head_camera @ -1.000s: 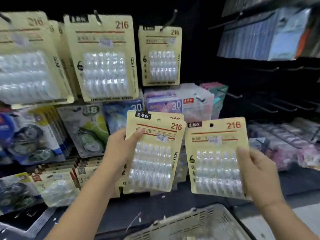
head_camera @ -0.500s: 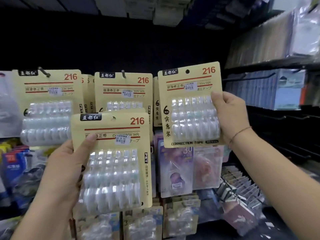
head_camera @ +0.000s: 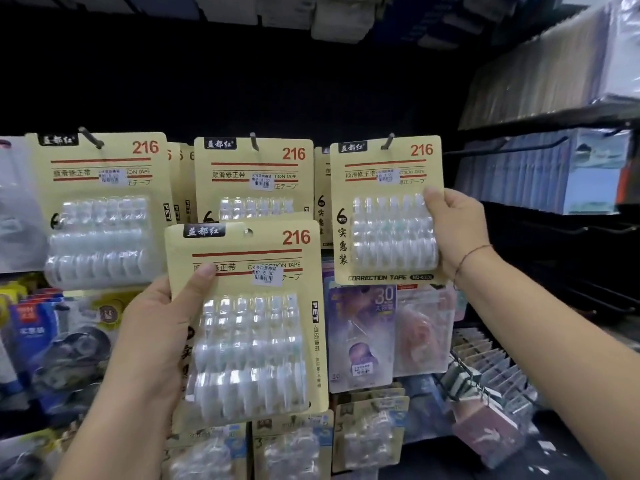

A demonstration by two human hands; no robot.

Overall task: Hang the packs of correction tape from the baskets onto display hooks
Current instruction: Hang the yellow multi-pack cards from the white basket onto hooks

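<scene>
My left hand (head_camera: 156, 327) grips a yellow pack of correction tape (head_camera: 247, 320) marked 216 by its left edge, held low in front of the display. My right hand (head_camera: 457, 230) holds a second yellow pack (head_camera: 388, 209) by its right edge, raised to the right-hand display hook (head_camera: 388, 141), whose tip pokes through the hole at the card's top. More packs of the same kind hang on the middle hook (head_camera: 254, 142) and on the left hook (head_camera: 90, 137).
Other stationery packs hang below, among them purple and pink cards (head_camera: 362, 337). A dark shelf (head_camera: 550, 116) with stacked goods juts out on the right, with bare black hooks (head_camera: 561, 230) under it. Angled small packs (head_camera: 485, 382) sit at the lower right.
My view has tilted up from the basket to the top row of hooks. My right hand has lifted its pack up onto the right hook; my left hand has risen a little with its pack.
</scene>
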